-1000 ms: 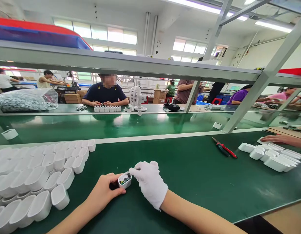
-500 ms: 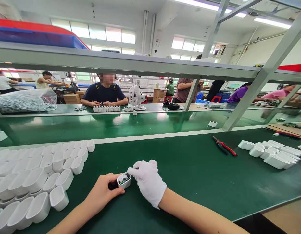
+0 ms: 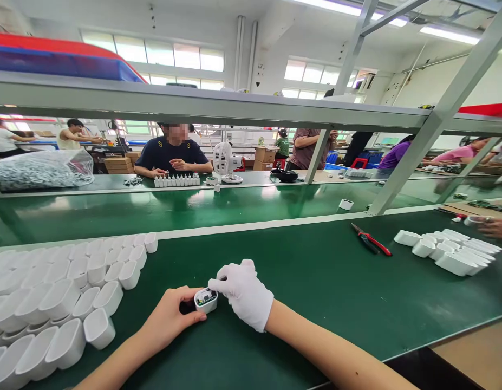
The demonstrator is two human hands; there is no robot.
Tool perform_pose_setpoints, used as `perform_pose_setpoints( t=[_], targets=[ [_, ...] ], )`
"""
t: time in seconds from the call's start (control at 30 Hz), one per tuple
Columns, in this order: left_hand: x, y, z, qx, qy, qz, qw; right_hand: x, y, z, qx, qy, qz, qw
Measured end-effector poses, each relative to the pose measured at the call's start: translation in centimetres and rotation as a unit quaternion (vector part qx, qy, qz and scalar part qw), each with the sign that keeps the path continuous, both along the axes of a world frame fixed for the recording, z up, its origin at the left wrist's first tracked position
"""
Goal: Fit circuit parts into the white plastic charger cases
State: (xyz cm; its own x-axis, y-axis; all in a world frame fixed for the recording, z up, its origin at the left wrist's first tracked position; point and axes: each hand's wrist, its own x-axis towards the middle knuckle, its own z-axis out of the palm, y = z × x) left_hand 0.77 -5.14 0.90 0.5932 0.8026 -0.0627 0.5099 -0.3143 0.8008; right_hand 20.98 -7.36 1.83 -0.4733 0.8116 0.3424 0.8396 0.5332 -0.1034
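My bare left hand [image 3: 169,317] grips a small white plastic housing [image 3: 206,299] that stands on the green mat, its open top showing a circuit board inside. Something dark shows under my left fingers, but I cannot make it out. My right hand [image 3: 242,292], in a white glove, is curled with its fingertips pinching the housing's upper right edge. Both forearms reach in from the bottom of the view.
Rows of empty white shells [image 3: 59,292] cover the mat at the left. Red-handled pliers [image 3: 370,242] lie at the right, beside more white shells [image 3: 449,254] and another person's hand [image 3: 494,227]. A conveyor belt [image 3: 234,208] and a metal shelf frame [image 3: 417,157] run across ahead; workers sit beyond.
My hands and the housing have stayed together with hardly any movement. The other person's hand at the far right has drawn back from the shells. White parts on the conveyor have drifted left.
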Motion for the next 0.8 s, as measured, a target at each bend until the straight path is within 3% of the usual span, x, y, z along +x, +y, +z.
perform_pose_setpoints(
  t=[0.23, 0.4, 0.57, 0.8],
  targets=[
    [0.0, 0.0, 0.0, -0.006, 0.000, -0.003, 1.000, 0.0, -0.4, 0.0, 0.029, 0.018, -0.031, 0.999],
    [-0.1, 0.1, 0.0, 0.001, 0.004, -0.009, 1.000, -0.5, -0.3, -0.4, 0.045, 0.009, -0.008, 0.999],
    [0.0, 0.1, -0.2, -0.002, -0.001, -0.004, 1.000, -0.3, -0.2, -0.6, 0.063, 0.023, -0.041, 0.997],
    [-0.2, 0.2, -0.2, 0.002, -0.001, -0.006, 1.000, -0.2, -0.2, -0.1, 0.028, 0.028, -0.013, 0.999]
  ],
)
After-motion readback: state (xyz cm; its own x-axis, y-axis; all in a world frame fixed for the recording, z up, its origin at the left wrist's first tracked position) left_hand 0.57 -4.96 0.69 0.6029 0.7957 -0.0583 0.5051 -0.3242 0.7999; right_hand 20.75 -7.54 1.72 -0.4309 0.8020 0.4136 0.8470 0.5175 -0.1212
